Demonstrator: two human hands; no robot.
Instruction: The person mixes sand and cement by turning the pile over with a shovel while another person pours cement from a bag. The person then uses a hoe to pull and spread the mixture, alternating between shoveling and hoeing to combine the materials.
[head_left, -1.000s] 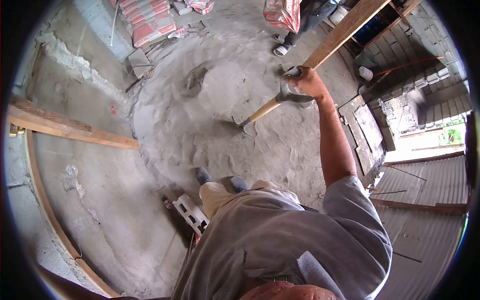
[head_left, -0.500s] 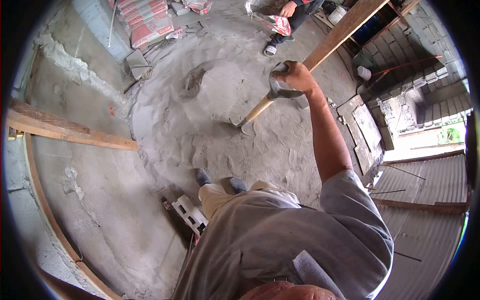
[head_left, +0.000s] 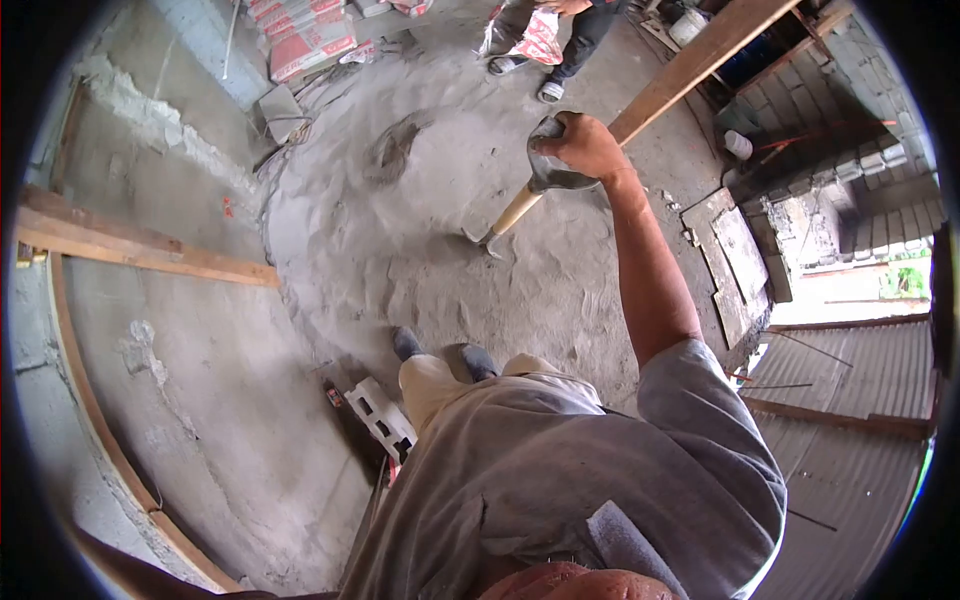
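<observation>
My right hand point(head_left: 582, 146) is wrapped round the dark D-shaped grip of a shovel point(head_left: 516, 208). The wooden shaft slants down and left, and the top of the blade shows at the floor, its lower part hidden in the grey powdery mix point(head_left: 450, 290). A shallow ring-shaped hollow point(head_left: 392, 152) lies in the mix beyond the shovel. My left hand is not in view; only part of that arm shows at the lower left edge.
Another person point(head_left: 588, 45) stands at the top, holding a red and white bag point(head_left: 540, 38). Stacked bags point(head_left: 308, 40) lie at the upper left. Wooden beams point(head_left: 150, 256) jut in from both sides. A hollow block point(head_left: 378, 418) is near my feet.
The other person has moved from a lower posture to more upright, and their bag has shifted left and up. My right hand and the shovel grip have moved slightly left and up.
</observation>
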